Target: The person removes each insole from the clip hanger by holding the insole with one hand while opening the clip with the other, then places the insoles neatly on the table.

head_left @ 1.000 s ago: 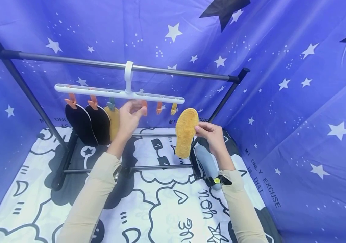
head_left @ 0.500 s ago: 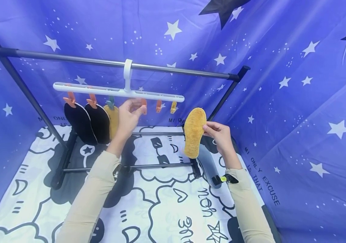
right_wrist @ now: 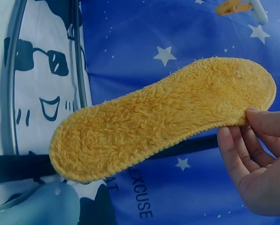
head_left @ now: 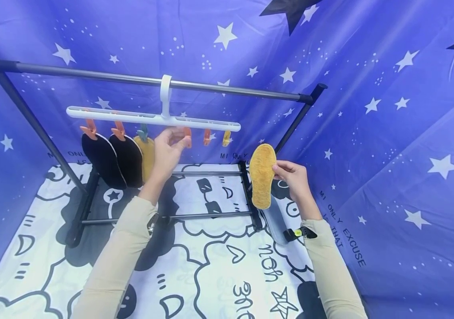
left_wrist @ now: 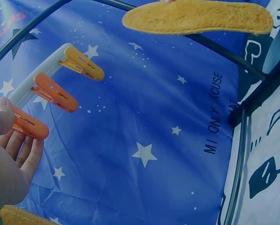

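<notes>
In the head view a white hanger [head_left: 153,118] hangs from a rack's top bar. My left hand [head_left: 167,148] pinches an orange clip [left_wrist: 32,124] on it between thumb and fingers. Another orange clip [left_wrist: 55,92] and a yellow clip [left_wrist: 83,63] hang farther right with nothing in them. My right hand [head_left: 294,179] pinches a fuzzy yellow insole [right_wrist: 163,119] by its side edge near the wide end. The insole hangs upright, to the right of the hanger. Two black insoles [head_left: 101,159] and a yellow insole [head_left: 147,155], partly behind my left hand, hang from the left clips.
The black metal rack [head_left: 231,90] stands on a white cloth [head_left: 207,274] with cartoon prints. A grey-blue insole-shaped piece [head_left: 275,221] lies by the rack's right foot, partly covered by the held insole and wrist strap. Blue star-printed curtains [head_left: 370,155] enclose the back and sides.
My right hand has moved to the right with the yellow insole, away from the clips. My left hand keeps its pinch on the orange clip. The head view has shifted slightly.
</notes>
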The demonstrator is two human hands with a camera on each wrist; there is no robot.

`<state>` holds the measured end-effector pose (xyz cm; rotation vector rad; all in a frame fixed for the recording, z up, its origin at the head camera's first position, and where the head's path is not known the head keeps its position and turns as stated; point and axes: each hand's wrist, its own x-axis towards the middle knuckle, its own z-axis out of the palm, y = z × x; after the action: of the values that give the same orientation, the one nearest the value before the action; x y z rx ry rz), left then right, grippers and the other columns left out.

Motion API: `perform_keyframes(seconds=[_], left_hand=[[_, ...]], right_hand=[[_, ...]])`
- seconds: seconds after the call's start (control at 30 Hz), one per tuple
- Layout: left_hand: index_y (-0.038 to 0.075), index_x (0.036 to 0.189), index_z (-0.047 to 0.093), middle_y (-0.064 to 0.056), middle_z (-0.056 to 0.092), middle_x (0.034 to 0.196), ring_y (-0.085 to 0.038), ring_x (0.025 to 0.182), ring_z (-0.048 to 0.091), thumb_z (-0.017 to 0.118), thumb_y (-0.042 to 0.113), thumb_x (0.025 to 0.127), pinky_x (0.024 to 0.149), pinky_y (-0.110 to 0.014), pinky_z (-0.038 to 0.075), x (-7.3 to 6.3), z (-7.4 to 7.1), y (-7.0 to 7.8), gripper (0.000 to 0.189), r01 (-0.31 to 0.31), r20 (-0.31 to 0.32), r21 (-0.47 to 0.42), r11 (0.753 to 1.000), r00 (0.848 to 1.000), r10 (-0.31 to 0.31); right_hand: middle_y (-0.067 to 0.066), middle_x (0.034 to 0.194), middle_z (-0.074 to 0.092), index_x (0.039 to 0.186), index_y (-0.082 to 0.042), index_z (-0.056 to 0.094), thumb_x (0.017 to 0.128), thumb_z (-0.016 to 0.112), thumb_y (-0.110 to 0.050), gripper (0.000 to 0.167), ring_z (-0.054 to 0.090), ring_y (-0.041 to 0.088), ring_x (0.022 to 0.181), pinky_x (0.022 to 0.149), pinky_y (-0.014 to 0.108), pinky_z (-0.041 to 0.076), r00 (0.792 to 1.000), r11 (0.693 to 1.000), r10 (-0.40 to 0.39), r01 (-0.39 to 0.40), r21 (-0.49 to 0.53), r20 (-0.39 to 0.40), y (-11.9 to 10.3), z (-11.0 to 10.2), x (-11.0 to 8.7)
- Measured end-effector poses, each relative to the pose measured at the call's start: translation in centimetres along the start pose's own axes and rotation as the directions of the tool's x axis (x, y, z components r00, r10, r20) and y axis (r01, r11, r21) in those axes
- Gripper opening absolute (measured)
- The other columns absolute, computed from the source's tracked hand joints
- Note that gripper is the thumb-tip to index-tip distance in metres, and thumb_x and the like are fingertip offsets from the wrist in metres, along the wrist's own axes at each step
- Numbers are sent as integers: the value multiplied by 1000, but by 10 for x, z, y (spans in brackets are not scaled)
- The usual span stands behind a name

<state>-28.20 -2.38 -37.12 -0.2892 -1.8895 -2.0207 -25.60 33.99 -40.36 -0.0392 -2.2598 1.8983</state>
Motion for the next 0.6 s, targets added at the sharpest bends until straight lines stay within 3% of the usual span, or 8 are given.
perform_keyframes(seconds=[0.2, 0.6], left_hand=[[-12, 118, 63, -28, 69, 115, -4, 91, 65, 70, 0, 94, 87, -19, 57, 1, 0, -2, 28, -3, 0, -2, 1000, 1000, 3], [-14, 118, 63, -31, 68, 113, -2, 88, 65, 69, -3, 93, 85, -18, 57, 1, 0, -3, 27, -19, 3, -27, 999, 1000, 19]], right_hand=[[-15, 79, 74, 124, 19, 61, 95, 70, -4, 38, 70, 2, 72, 73, 28, 64, 999, 998, 40, -41, -40, -30, 9, -9, 1], [-16, 81, 72, 126, 16, 61, 98, 68, -9, 38, 68, 3, 71, 67, 22, 61, 991, 987, 126, -131, -98, -51, 25, -25, -1]])
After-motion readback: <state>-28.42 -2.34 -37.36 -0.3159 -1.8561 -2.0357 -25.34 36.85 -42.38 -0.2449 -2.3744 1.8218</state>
